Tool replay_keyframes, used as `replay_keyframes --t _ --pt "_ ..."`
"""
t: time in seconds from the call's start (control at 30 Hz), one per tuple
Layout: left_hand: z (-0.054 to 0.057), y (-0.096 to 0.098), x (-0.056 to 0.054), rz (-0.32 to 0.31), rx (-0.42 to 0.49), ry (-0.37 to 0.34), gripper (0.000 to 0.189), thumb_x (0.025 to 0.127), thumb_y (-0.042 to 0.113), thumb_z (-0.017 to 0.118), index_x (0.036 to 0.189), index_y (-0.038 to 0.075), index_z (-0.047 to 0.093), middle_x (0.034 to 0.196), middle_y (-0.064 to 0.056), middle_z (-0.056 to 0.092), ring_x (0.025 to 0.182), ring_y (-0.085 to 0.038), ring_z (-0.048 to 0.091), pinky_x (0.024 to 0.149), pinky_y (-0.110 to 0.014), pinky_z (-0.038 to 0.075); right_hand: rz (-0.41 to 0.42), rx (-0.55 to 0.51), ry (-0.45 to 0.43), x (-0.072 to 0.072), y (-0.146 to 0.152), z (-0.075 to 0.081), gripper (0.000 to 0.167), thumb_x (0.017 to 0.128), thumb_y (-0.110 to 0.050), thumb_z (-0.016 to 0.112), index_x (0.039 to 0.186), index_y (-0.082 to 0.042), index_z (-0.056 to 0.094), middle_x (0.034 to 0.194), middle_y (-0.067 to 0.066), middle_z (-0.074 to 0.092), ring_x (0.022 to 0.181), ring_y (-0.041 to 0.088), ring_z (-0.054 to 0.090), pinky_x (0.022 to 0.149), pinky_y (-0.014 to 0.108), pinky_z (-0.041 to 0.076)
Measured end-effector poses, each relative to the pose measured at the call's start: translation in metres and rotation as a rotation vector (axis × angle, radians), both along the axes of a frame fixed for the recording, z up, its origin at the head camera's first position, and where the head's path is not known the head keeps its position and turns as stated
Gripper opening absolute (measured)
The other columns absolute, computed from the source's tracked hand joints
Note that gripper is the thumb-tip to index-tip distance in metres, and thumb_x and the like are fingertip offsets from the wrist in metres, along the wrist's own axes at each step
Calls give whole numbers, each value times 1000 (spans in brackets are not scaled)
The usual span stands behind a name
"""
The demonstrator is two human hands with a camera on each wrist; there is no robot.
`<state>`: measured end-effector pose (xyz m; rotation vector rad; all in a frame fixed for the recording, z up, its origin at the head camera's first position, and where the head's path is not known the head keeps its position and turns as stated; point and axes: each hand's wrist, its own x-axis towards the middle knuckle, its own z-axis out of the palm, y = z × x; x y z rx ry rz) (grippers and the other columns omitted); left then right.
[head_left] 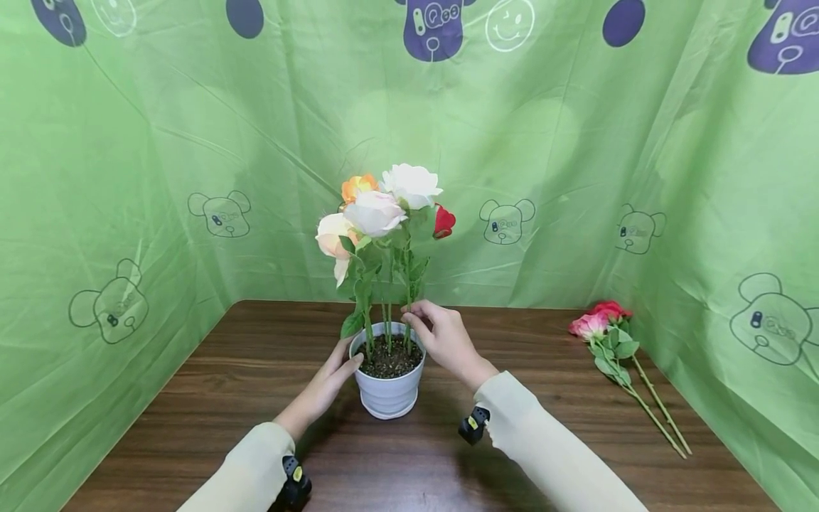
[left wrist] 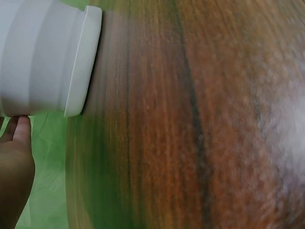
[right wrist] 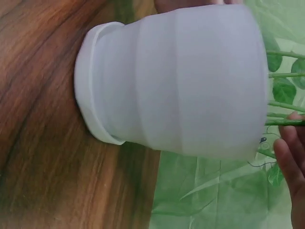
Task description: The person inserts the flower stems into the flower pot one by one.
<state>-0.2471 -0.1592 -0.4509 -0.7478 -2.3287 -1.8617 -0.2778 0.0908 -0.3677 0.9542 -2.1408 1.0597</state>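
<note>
A white ribbed flowerpot with a saucer stands upright on the table, filled with dark soil. Several artificial roses rise from it: white, pale pink, peach, orange and red. My left hand holds the pot's left side, thumb at the rim; in the left wrist view its fingers meet the pot wall. Above the rim on the right, my right hand pinches a green rose stem between thumb and fingers.
Two more roses, one pink and one red, lie at the table's right side, stems toward the front. A green printed curtain surrounds the dark wooden table at the back and sides.
</note>
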Motion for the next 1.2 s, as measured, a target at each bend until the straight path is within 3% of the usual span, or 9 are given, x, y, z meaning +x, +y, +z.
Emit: replay_keyframes --t 0.13,0.23,0.37,0.5,0.7,0.97,1.2 --pt "-1 0 0 0 2 -5 56 108 22 44 157 3 24 161 -18 25 148 -32 17 117 -53 15 -7 -15 -14 -1 1 -4 7 97 -8 67 100 -4 72 99 2 75 76 7 65 66 24 54" --pt "-1 0 -1 2 6 1 56 108 22 44 157 6 24 162 -17 25 148 -30 18 118 -41 18 -14 -13 -35 -2 1 -4 8 97 -10 67 100 -4 72 100 3 75 76 7 66 66 24 54" --pt "0 1 0 10 5 -4 57 107 23 45 157 6 24 162 -16 26 148 -28 19 118 -40 18 -3 6 -69 0 1 -6 10 99 -8 64 103 -4 72 100 4 75 77 10 67 65 23 54" --pt "1 1 1 10 3 -11 58 107 23 45 157 5 23 162 -17 25 148 -29 18 117 -52 15 5 17 -90 2 1 -10 12 100 -5 60 103 -3 72 99 3 75 74 9 66 60 23 52" --pt "0 1 0 4 17 -7 57 107 23 45 157 5 24 162 -16 25 148 -29 17 117 -53 13 -38 43 -106 3 6 -8 12 100 -6 60 102 -5 72 95 0 75 69 4 61 58 24 50" --pt "-1 -1 1 38 -11 -4 54 107 25 46 156 8 29 161 -15 27 148 -29 17 118 -55 12 -53 36 -133 -1 6 -8 7 97 -7 65 100 -7 71 91 -1 75 77 7 68 67 25 55" --pt "0 -1 0 33 -18 -4 56 107 25 45 156 5 26 162 -15 26 149 -29 16 118 -54 12 -63 32 -167 -3 5 -8 5 96 -13 69 97 -9 71 84 -2 72 70 5 62 63 25 53"
